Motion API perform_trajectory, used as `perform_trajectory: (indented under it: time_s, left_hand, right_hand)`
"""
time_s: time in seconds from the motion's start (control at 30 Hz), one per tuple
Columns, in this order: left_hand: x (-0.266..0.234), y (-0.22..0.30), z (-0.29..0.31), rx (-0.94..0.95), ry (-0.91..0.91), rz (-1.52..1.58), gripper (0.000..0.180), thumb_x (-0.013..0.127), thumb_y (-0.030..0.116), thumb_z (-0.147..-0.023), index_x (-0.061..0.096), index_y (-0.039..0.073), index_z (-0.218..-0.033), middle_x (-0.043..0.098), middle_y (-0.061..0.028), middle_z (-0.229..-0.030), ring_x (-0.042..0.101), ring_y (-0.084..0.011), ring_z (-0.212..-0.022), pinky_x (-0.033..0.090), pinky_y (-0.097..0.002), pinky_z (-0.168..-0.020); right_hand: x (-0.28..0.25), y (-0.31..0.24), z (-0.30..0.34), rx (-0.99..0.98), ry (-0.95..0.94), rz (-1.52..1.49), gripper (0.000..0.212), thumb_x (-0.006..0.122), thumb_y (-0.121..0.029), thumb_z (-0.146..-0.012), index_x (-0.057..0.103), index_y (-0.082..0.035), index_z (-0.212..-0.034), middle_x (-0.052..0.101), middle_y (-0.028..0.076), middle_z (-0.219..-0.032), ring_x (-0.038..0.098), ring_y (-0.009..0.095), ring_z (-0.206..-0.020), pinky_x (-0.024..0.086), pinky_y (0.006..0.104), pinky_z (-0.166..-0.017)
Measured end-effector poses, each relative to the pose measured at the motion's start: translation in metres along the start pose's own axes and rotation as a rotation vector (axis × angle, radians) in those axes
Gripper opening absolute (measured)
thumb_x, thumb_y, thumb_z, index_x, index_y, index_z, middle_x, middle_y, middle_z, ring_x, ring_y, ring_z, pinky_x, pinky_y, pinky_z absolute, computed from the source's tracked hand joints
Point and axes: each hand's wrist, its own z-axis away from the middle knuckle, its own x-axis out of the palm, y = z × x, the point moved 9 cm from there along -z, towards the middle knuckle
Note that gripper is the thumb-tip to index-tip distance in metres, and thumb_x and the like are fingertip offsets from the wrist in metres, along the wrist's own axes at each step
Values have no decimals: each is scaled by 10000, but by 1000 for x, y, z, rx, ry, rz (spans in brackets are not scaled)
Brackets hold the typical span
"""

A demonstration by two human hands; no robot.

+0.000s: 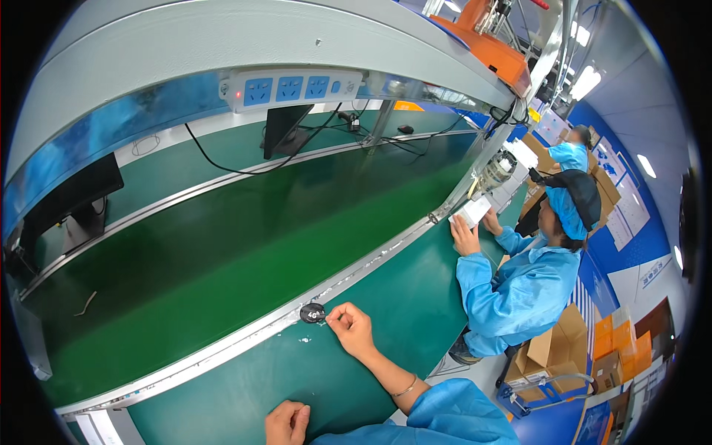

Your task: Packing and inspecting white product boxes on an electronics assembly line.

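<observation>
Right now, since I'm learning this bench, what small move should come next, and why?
Perhaps bring the left hand up to steady the black disc: the right hand is close by its right edge, grip unclear, while the left hand lies well away from it.

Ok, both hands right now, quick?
Left hand: loosely closed, nothing visible held.
Right hand: pinched closed at the white-marked black disc; grip on it unclear.

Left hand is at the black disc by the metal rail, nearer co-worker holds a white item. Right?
Wrong hand: the head view shows the right hand at the black disc by the metal rail; the nearer co-worker does hold a white item.
</observation>
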Motion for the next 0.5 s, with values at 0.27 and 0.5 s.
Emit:
perform_trajectory:
  time_s: [0.27,0.5]
  left_hand:
    - [-1,-2,0,-18,-54,43,240,616,151,-1015,575,-4,-836,559,-214,-743,565,-399,-663,444,-450,-613]
    - [-1,1,-1,57,-15,11,260,573,139,-1033,539,-3,-818,522,-230,-733,532,-449,-673,426,-481,-610]
  right_hand:
    - [3,0,-1,-31,-4,49,130,758,9,-877,647,-56,-860,512,-78,-622,372,-7,-507,269,222,-476]
    - [2,-8,-1,6,9,82,144,799,-83,-834,659,-113,-827,446,-43,-568,408,69,-495,328,279,-490]
